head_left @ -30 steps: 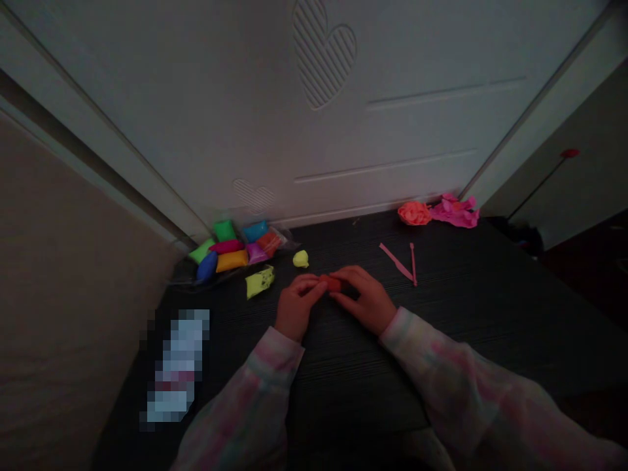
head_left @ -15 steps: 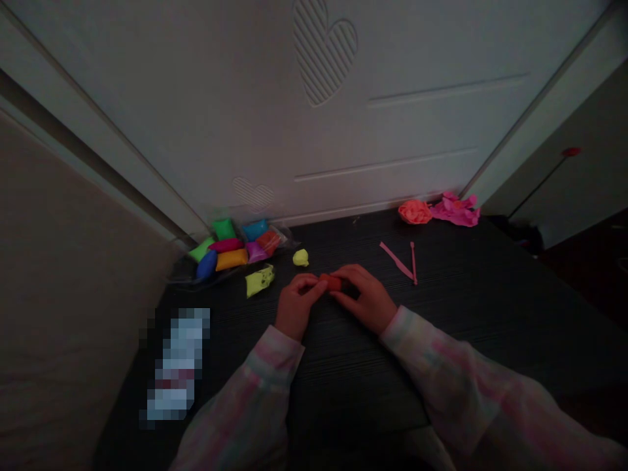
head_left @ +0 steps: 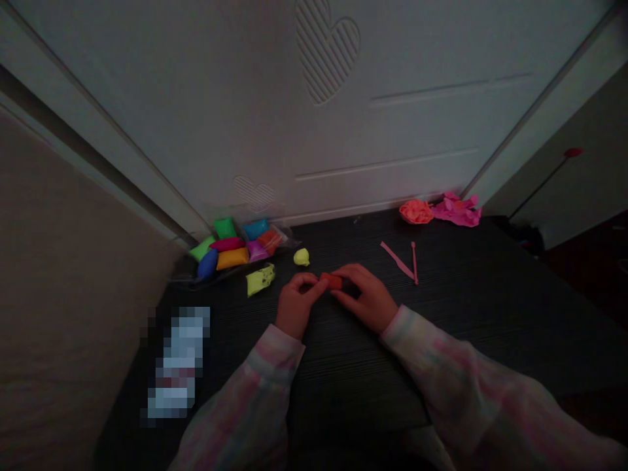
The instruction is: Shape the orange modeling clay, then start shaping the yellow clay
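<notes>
Work looks just begun: the left hand (head_left: 297,306) and right hand (head_left: 367,299) both pinch a red block (head_left: 333,282), mid-frame, that seems not shaped yet. Bright packets (head_left: 232,259) fill a clear bag (head_left: 289,237) at left. The desk (head_left: 495,301) has lots of room at right, before its slanting edge.

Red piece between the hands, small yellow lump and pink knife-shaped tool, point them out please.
Red piece (head_left: 332,281), head view: middle of its exposed side.
Small yellow lump (head_left: 301,257), head view: centre of its rounded body.
Pink knife-shaped tool (head_left: 400,263), head view: about midway along it.
</notes>
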A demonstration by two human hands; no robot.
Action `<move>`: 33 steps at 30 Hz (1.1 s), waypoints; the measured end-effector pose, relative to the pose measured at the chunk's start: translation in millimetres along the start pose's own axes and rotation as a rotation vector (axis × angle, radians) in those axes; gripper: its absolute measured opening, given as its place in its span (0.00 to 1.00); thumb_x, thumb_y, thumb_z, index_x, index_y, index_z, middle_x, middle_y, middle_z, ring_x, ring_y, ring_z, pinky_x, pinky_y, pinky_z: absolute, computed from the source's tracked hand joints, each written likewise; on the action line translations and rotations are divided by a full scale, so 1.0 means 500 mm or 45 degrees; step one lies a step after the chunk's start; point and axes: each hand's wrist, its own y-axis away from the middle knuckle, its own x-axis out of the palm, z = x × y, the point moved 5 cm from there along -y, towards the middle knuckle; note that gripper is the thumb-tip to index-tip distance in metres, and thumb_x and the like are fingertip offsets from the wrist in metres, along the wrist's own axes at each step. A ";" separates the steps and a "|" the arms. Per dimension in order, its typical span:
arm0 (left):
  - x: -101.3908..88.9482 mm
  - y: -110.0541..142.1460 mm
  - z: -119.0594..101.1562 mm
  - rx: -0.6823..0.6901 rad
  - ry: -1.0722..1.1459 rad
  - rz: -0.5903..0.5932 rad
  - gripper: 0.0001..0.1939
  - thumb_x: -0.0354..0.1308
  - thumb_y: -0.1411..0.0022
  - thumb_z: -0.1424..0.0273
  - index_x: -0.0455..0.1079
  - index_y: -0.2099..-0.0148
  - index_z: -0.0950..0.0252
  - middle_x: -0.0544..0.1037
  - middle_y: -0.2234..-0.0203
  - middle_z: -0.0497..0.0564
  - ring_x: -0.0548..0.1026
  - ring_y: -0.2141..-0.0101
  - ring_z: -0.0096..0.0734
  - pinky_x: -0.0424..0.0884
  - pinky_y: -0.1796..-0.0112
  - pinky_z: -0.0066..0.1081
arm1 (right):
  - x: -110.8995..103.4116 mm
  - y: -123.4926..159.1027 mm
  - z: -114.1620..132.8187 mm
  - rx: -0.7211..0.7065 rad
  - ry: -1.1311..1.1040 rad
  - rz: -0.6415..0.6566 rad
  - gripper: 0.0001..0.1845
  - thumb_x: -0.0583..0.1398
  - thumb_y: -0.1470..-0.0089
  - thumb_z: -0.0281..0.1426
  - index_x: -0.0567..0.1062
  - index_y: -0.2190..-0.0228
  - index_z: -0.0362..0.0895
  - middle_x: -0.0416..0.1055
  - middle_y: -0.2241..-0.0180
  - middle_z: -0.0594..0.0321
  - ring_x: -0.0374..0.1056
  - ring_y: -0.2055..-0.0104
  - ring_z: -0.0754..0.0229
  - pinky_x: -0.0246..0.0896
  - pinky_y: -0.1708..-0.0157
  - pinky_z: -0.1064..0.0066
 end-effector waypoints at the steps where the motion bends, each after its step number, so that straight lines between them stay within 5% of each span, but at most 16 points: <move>1: 0.000 0.000 0.000 -0.001 -0.005 0.003 0.08 0.60 0.58 0.68 0.65 0.78 0.67 0.68 0.76 0.45 0.67 0.71 0.24 0.61 0.64 0.26 | 0.000 0.000 0.000 0.000 0.001 0.000 0.13 0.58 0.55 0.28 0.67 0.64 0.44 0.67 0.66 0.59 0.64 0.62 0.60 0.62 0.61 0.64; 33: 0.002 -0.001 -0.010 0.066 -0.109 0.145 0.05 0.60 0.58 0.69 0.72 0.75 0.65 0.69 0.71 0.48 0.68 0.66 0.27 0.60 0.59 0.29 | -0.002 -0.001 -0.007 0.035 -0.002 -0.022 0.13 0.59 0.56 0.29 0.67 0.64 0.42 0.68 0.66 0.57 0.64 0.63 0.60 0.62 0.64 0.66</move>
